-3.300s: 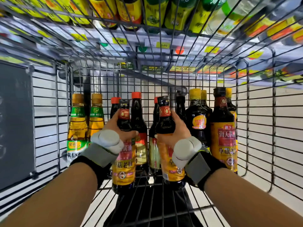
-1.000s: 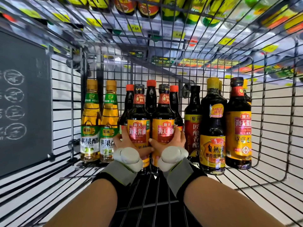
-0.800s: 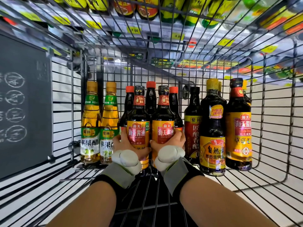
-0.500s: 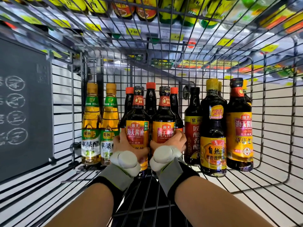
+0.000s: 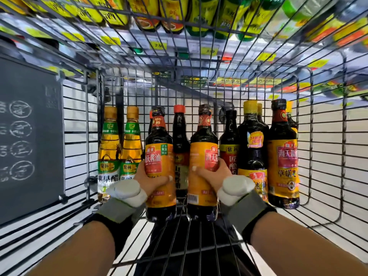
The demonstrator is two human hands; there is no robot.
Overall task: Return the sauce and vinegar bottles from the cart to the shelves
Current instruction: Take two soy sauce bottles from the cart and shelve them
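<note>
I look down into a wire cart (image 5: pixel 328 176). My left hand (image 5: pixel 148 179) grips a dark soy sauce bottle with an orange label (image 5: pixel 159 156). My right hand (image 5: pixel 212 173) grips a second, matching soy sauce bottle (image 5: pixel 203 156). Both bottles are upright and close to me, side by side, their bases near the cart's floor wires. Behind them stands a red-capped dark bottle (image 5: pixel 180 140). Two pale apple vinegar bottles (image 5: pixel 119 148) stand at the left. Several dark sauce and vinegar bottles (image 5: pixel 253 148) stand at the right, one with a big orange label (image 5: pixel 283 156).
A dark panel with chalk-like marks (image 5: pixel 29 140) covers the cart's left wall. Through the cart's wire front I see store shelves with yellow-labelled bottles (image 5: pixel 149 10) and price tags (image 5: pixel 158 45). Pale floor tiles show under the cart's wires.
Both hands have drawn their soy sauce bottles toward me, out of the row, and spread them slightly apart; the red-capped bottle now shows between them. The view has shifted closer.
</note>
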